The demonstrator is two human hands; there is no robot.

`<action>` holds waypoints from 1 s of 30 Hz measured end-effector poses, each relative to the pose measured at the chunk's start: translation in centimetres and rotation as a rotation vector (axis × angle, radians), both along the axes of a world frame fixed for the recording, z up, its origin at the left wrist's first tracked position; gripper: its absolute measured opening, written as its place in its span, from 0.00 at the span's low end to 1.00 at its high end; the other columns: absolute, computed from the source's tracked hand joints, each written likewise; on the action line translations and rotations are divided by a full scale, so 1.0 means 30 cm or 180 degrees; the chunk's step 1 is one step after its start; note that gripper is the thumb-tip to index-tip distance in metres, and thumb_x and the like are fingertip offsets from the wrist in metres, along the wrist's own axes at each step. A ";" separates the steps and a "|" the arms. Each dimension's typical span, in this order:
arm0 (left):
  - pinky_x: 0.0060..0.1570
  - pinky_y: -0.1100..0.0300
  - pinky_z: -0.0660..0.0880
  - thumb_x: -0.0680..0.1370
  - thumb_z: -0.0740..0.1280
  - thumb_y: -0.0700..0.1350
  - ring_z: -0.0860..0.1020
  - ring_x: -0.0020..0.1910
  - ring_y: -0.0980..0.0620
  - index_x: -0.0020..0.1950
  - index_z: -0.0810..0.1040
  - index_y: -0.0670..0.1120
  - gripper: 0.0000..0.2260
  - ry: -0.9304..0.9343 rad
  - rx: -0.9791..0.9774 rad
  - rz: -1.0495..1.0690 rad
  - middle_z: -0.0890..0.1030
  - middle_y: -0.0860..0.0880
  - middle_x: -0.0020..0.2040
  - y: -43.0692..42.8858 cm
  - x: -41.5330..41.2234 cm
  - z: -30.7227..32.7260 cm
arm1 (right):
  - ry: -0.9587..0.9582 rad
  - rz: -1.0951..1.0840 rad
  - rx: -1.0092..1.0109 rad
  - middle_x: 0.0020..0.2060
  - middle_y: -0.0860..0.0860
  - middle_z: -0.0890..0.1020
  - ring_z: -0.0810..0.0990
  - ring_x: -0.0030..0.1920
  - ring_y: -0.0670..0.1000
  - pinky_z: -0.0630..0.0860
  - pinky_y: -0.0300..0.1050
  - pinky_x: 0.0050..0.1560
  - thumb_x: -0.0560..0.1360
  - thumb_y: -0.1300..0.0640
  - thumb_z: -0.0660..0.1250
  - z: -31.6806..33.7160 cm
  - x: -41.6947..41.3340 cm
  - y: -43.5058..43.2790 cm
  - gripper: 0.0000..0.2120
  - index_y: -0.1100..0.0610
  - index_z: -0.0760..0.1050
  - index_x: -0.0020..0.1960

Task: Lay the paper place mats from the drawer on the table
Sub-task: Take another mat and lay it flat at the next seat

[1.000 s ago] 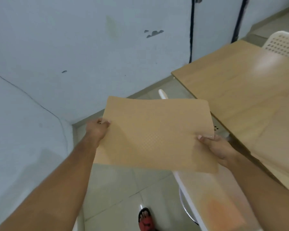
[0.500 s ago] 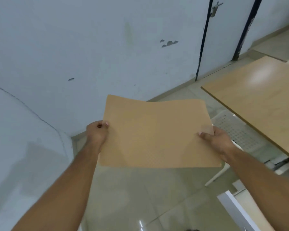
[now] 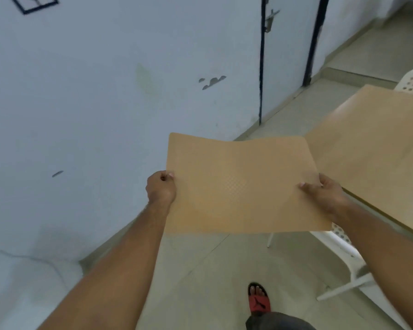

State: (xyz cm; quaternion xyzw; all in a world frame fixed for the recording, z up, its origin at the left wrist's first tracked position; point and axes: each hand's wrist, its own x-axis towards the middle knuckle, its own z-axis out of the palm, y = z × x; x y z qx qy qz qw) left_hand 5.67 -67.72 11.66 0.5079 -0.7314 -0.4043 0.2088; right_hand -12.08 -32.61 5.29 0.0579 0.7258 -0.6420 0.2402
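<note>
A tan paper place mat (image 3: pixel 241 186) is being held in the air over the tiled floor (image 3: pixel 200 270), just left of the wooden desk (image 3: pixel 372 144). Its left edge is being pinched by the left hand (image 3: pixel 161 188), whose fingers are closed on it. Its right edge is being gripped by the right hand (image 3: pixel 324 194), thumb on top, fingers wrapped beneath. A white perforated chair (image 3: pixel 343 253) is being partly hidden below the desk, and a red sandal (image 3: pixel 259 301) is being worn on the foot nearby.
</note>
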 end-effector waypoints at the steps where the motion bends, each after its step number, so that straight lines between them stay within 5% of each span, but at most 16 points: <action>1: 0.53 0.55 0.77 0.81 0.65 0.44 0.80 0.53 0.45 0.51 0.82 0.48 0.07 -0.0009 0.0007 -0.0107 0.83 0.47 0.53 -0.024 -0.083 0.006 | 0.0045 -0.0090 0.0067 0.51 0.55 0.84 0.83 0.44 0.55 0.80 0.50 0.47 0.75 0.57 0.74 0.008 -0.044 -0.013 0.19 0.55 0.77 0.65; 9: 0.53 0.55 0.77 0.80 0.64 0.44 0.80 0.52 0.46 0.51 0.82 0.47 0.07 -0.0018 0.0167 -0.1193 0.83 0.47 0.53 -0.089 -0.770 -0.015 | 0.0121 -0.1008 0.0475 0.50 0.57 0.82 0.82 0.39 0.54 0.81 0.47 0.39 0.78 0.57 0.71 0.068 -0.295 0.000 0.13 0.55 0.77 0.62; 13: 0.56 0.53 0.77 0.81 0.64 0.44 0.80 0.52 0.45 0.53 0.82 0.46 0.07 -0.0023 0.0304 -0.1845 0.82 0.47 0.51 -0.009 -1.068 -0.050 | 0.0161 -0.1668 0.0691 0.48 0.57 0.81 0.81 0.38 0.53 0.79 0.49 0.43 0.79 0.59 0.68 0.091 -0.322 0.073 0.10 0.54 0.77 0.60; 21: 0.48 0.57 0.74 0.82 0.62 0.43 0.79 0.49 0.44 0.56 0.80 0.43 0.08 -0.0191 0.0192 -0.3179 0.82 0.44 0.52 0.363 -1.452 -0.096 | 0.0039 -0.2915 0.1269 0.57 0.55 0.83 0.83 0.51 0.60 0.81 0.62 0.55 0.75 0.53 0.72 0.071 -0.268 0.294 0.20 0.49 0.75 0.66; 30: 0.57 0.52 0.77 0.82 0.59 0.41 0.79 0.56 0.42 0.63 0.79 0.44 0.13 -0.0554 0.0219 -0.3272 0.81 0.44 0.60 0.677 -1.670 -0.243 | -0.0283 -0.3217 0.1449 0.57 0.55 0.83 0.82 0.53 0.59 0.78 0.58 0.59 0.75 0.54 0.71 -0.050 -0.412 0.554 0.24 0.48 0.73 0.70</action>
